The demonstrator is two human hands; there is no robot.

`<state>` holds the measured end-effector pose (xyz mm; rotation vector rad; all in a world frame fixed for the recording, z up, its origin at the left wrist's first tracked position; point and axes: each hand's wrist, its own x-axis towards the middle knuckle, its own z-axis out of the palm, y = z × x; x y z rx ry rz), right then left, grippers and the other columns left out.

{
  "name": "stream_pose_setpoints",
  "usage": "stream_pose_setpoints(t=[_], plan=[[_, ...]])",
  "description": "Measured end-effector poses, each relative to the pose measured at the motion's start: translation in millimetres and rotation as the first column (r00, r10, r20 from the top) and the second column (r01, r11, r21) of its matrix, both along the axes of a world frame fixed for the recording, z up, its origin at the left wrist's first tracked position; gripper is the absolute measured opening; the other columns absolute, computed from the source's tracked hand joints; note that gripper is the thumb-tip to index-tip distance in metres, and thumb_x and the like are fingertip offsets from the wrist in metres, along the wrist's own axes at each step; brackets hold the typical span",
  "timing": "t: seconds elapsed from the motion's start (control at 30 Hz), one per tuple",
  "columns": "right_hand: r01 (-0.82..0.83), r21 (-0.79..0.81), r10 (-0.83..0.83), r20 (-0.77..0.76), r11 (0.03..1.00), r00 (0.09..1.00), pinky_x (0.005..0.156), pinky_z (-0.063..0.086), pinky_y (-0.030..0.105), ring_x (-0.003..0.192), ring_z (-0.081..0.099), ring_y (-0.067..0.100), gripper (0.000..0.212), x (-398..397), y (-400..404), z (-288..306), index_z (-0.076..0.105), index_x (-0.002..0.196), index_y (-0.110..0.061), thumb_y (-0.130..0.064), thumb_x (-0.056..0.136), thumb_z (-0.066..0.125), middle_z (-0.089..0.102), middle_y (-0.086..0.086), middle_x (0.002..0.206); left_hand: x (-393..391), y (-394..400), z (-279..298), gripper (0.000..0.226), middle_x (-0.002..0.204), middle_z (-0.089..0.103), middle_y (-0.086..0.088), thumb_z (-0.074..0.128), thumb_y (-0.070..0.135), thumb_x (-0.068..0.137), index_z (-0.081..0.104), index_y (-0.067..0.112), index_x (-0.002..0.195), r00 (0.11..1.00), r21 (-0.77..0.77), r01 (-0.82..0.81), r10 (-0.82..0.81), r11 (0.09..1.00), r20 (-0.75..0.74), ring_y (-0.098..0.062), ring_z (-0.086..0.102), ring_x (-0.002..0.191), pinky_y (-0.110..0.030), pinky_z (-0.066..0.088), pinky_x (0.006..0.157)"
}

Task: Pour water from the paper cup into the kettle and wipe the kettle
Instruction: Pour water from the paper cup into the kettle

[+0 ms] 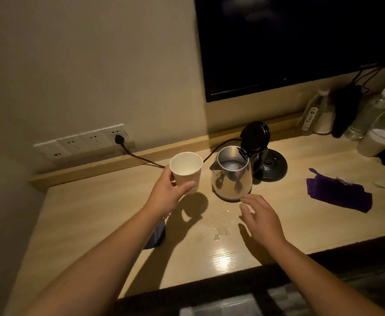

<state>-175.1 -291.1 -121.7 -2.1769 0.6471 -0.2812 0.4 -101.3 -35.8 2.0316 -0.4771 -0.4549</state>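
1. The left hand [167, 192] grips a white paper cup [186, 171], thumb on the near side and fingers wrapped round the far left of it; the cup is upright, held just above the table [109, 215], and throws a shadow on the wood below it
2. The right hand [261, 218] holds nothing: its fingers are straight and slightly spread, palm down, hovering over the table just in front of the kettle [232, 176] without touching it
3. The kettle, shiny steel, stands on the table just right of the cup, apart from it; its black lid [254, 137] is swung up and open, and the spout points left toward the cup. Whether there is water inside the cup I cannot tell; the kettle's floor glints
4. The kettle is off its base [272, 165], a black disc that sits just behind and to the right of it
5. A black cord [141, 158] runs from the base area leftward to a plug in a row of wall sockets [82, 142]
6. Small wet patches [220, 231] lie on the table between the two forearms
7. A purple cloth [338, 192] lies flat on the table well right of the kettle
8. At the far right stand plastic bottles [369, 112] and white cups [375, 141]
9. A dark screen [301, 42] hangs on the wall above
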Motion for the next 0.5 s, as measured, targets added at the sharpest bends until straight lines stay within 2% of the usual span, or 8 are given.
stream_pose_setpoints(t=[0.07, 0.13, 0.17, 0.23, 0.3, 0.43, 0.5], plan=[[-0.078, 0.108, 0.071, 0.060, 0.991, 0.996, 0.084, 0.043, 0.016, 0.109, 0.055, 0.007, 0.029, 16.9, 19.9, 36.3, 0.065, 0.125, -0.020, -0.029, 0.100, 0.053, 0.061, -0.007, 0.123, -19.7, 16.9, -3.9, 0.073, 0.137, 0.051, 0.008, 0.076, 0.036, 0.079, 0.035, 0.035, 0.139, 0.997, -0.029, -0.050, 0.048, 0.998, -0.066, -0.012, 0.049, 0.120, -0.037, 0.044, 0.098], [-0.203, 0.204, 0.191, 0.075, 0.958, 0.979, 0.080, 0.040, 0.009, 0.108, 0.053, 0.003, 0.035, 35.2, 38.1, 62.3, 0.060, 0.132, -0.022, -0.032, 0.100, 0.053, 0.059, -0.011, 0.122, -34.8, 30.1, -5.7, 0.075, 0.135, 0.051, 0.011, 0.078, 0.040, 0.077, 0.036, 0.037, 0.139, 0.990, -0.069, -0.098, 0.090, 0.993, -0.105, -0.012, 0.048, 0.122, -0.044, 0.045, 0.102], [-0.260, 0.249, 0.247, 0.082, 0.933, 0.966, 0.083, 0.042, 0.012, 0.111, 0.053, 0.003, 0.037, 43.6, 46.3, 72.0, 0.057, 0.136, -0.024, -0.034, 0.100, 0.053, 0.057, -0.013, 0.124, -40.7, 35.4, -5.5, 0.076, 0.133, 0.051, 0.012, 0.078, 0.040, 0.076, 0.036, 0.037, 0.139, 0.989, -0.090, -0.114, 0.104, 0.989, -0.107, -0.011, 0.048, 0.122, -0.045, 0.044, 0.103], [-0.339, 0.339, 0.323, 0.105, 0.877, 0.941, 0.095, 0.050, 0.029, 0.118, 0.054, 0.008, 0.040, 57.0, 60.4, 83.7, 0.051, 0.140, -0.030, -0.036, 0.100, 0.052, 0.055, -0.014, 0.128, -50.2, 44.0, -2.4, 0.074, 0.130, 0.052, 0.014, 0.079, 0.039, 0.075, 0.037, 0.038, 0.136, 0.987, -0.114, -0.136, 0.125, 0.984, -0.099, -0.008, 0.049, 0.121, -0.042, 0.045, 0.103], [-0.376, 0.426, 0.359, 0.123, 0.823, 0.925, 0.098, 0.052, 0.040, 0.121, 0.056, 0.013, 0.037, 67.2, 72.5, 89.7, 0.048, 0.139, -0.037, -0.036, 0.101, 0.050, 0.057, -0.012, 0.130, -53.9, 53.4, 1.7, 0.073, 0.128, 0.051, 0.015, 0.079, 0.036, 0.076, 0.035, 0.038, 0.135, 0.985, -0.112, -0.163, 0.155, 0.980, -0.077, -0.006, 0.049, 0.120, -0.039, 0.045, 0.103], [-0.416, 0.514, 0.407, 0.136, 0.750, 0.903, 0.094, 0.055, 0.041, 0.120, 0.057, 0.014, 0.038, 86.3, 92.6, 91.9, 0.048, 0.139, -0.043, -0.041, 0.101, 0.048, 0.059, -0.007, 0.134, -48.0, 77.4, 9.2, 0.073, 0.124, 0.049, 0.023, 0.078, 0.035, 0.079, 0.033, 0.041, 0.135, 0.982, -0.072, -0.189, 0.187, 0.979, -0.034, -0.004, 0.047, 0.118, -0.030, 0.043, 0.100], [-0.420, 0.530, 0.418, 0.131, 0.737, 0.899, 0.095, 0.055, 0.042, 0.121, 0.057, 0.015, 0.038, 97.5, 103.0, 90.1, 0.048, 0.140, -0.042, -0.040, 0.102, 0.047, 0.057, -0.007, 0.136, -39.4, 91.7, 8.8, 0.074, 0.127, 0.049, 0.023, 0.077, 0.035, 0.079, 0.033, 0.041, 0.137, 0.984, -0.073, -0.171, 0.166, 0.983, -0.070, -0.004, 0.047, 0.120, -0.028, 0.042, 0.100]])
